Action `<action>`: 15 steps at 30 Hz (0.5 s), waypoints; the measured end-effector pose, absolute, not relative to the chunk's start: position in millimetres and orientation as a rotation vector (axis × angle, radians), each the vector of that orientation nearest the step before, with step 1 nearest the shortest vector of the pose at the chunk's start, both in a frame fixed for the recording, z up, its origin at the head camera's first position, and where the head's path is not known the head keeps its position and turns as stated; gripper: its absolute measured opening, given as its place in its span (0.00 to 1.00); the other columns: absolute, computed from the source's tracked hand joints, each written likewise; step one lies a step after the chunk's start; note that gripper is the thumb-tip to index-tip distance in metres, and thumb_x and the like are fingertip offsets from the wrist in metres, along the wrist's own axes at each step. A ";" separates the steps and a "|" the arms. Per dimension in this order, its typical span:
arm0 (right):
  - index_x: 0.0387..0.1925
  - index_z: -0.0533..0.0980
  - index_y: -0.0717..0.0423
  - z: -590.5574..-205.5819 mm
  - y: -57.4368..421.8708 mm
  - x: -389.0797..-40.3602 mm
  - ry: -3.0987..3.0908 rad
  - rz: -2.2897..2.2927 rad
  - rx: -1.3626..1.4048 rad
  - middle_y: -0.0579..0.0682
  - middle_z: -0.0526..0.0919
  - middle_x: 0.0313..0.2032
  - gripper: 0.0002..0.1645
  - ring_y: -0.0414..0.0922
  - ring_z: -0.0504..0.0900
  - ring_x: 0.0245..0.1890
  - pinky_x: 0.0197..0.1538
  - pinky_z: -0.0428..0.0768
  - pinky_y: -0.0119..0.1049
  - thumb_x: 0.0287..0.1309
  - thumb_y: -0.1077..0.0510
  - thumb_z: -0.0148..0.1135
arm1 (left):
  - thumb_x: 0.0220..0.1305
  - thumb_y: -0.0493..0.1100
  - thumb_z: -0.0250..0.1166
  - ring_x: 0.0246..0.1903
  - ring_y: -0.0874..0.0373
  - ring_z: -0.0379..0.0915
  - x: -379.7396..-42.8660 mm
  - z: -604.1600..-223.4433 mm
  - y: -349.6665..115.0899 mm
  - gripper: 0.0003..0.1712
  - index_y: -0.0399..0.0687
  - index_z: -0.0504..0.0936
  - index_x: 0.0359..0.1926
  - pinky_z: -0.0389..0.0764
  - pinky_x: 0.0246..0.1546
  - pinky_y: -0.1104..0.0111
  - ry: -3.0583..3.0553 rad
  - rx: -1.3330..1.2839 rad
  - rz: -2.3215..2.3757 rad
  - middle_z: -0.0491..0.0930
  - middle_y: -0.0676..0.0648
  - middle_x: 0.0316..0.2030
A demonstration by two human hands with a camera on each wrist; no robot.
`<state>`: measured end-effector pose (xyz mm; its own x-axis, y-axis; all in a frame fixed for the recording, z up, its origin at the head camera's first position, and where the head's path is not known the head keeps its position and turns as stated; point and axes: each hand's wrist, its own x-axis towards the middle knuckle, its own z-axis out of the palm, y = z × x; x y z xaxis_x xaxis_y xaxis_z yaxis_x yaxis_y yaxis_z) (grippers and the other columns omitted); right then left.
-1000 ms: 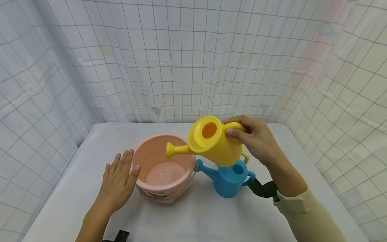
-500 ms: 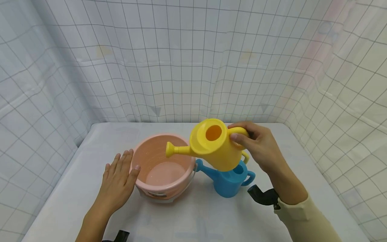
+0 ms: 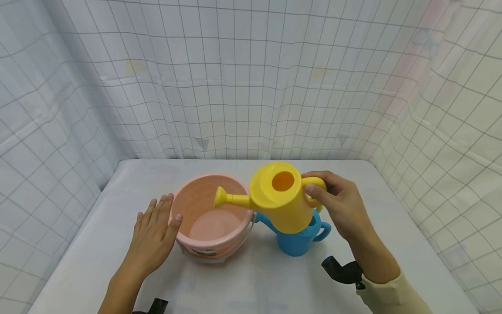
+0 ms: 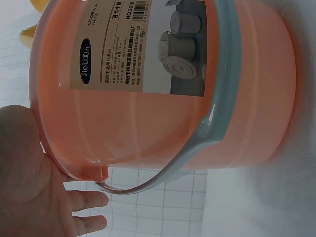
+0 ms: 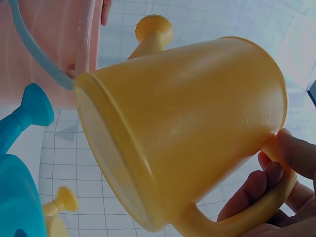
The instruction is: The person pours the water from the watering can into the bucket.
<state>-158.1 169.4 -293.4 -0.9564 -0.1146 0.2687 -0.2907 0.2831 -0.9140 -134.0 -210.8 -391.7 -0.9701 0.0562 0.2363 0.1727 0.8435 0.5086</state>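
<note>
My right hand (image 3: pixel 341 203) grips the handle of a yellow watering can (image 3: pixel 292 213) and holds it in the air, close to level. Its spout reaches over the rim of a pink bucket (image 3: pixel 211 242). Along the bucket's left side lies my left hand (image 3: pixel 153 235), fingers straight, thumb at the rim. In the left wrist view, that palm (image 4: pixel 22 182) is against the bucket's rim and the label (image 4: pixel 140 47) shows. A blue watering can (image 3: pixel 294 245) stands right of the bucket, partly hidden by the raised yellow one.
Behind the blue can stands a second, paler yellow watering can (image 5: pixel 57 224), mostly hidden in the head view. A grey handle (image 4: pixel 222 98) hangs on the bucket. White gridded curtains (image 3: pixel 243 87) enclose the white table (image 3: pixel 266 283) at the back and sides.
My right hand has lowered the yellow watering can toward me and a little right, levelling it, so it now covers more of the blue one. The left hand and bucket have stayed still.
</note>
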 end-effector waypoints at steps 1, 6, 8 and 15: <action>0.50 0.78 0.57 -294.7 169.6 -156.8 -2.384 1.768 0.378 0.49 0.80 0.45 0.17 0.49 0.76 0.44 0.47 0.80 0.32 0.62 0.53 0.59 | 0.73 0.58 0.39 0.73 0.37 0.33 -134.0 -391.9 -210.8 0.35 0.52 0.43 0.75 0.32 0.67 0.37 -2.809 -0.178 -0.804 0.48 0.35 0.73; 0.49 0.78 0.59 -300.3 171.0 -151.1 -2.348 1.799 0.374 0.47 0.81 0.45 0.16 0.48 0.76 0.45 0.48 0.80 0.32 0.62 0.56 0.59 | 0.73 0.58 0.39 0.73 0.37 0.34 -133.5 -391.4 -210.3 0.35 0.52 0.43 0.75 0.34 0.66 0.36 -2.808 -0.178 -0.795 0.49 0.35 0.72; 0.49 0.78 0.59 -302.1 171.4 -148.7 -2.332 1.811 0.375 0.47 0.81 0.45 0.16 0.47 0.77 0.45 0.49 0.80 0.32 0.62 0.56 0.59 | 0.73 0.58 0.39 0.73 0.37 0.34 -133.4 -391.0 -209.9 0.35 0.51 0.44 0.75 0.35 0.66 0.36 -2.808 -0.176 -0.793 0.49 0.34 0.72; 0.49 0.76 0.64 -311.8 173.0 -139.5 -2.244 1.946 0.415 0.49 0.82 0.44 0.15 0.47 0.77 0.45 0.48 0.81 0.33 0.62 0.61 0.58 | 0.73 0.57 0.39 0.73 0.36 0.34 -133.2 -391.0 -209.4 0.35 0.51 0.44 0.75 0.33 0.67 0.36 -2.806 -0.176 -0.802 0.49 0.34 0.72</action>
<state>-139.5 173.0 -311.8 -0.9517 -0.1141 0.2850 -0.2982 0.1240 -0.9464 -133.2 -209.4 -391.0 -0.9692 0.0549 0.2401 0.1735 0.8442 0.5072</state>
